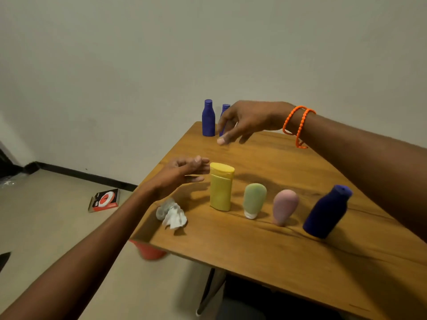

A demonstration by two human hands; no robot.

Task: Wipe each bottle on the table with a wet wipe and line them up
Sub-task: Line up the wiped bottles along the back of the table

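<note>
Wooden table (265, 262) carries a near row, likely the lined-up set: dark blue bottle (327, 212), yellow bottle (221, 187), pink tube (284, 207), green tube (254, 200). Two small blue bottles (208, 118) stand at the far corner (probably unwiped). Right hand (245, 121) reaches there, fingers loose, holding nothing. Left hand (182, 173) relaxed, empty, beside the yellow cap. Crumpled wet wipe (172, 213) parked at the table edge, within reach.

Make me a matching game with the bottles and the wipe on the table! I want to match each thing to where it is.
Things:
1. yellow bottle
2. crumpled wipe
3. pink bottle
4. right hand

Places:
A. between the green bottle and the big blue bottle
B. near the table's left edge
C. beside the left hand
D. at the two small blue bottles at the back

Pairs: 1-C, 2-B, 3-A, 4-D
</note>
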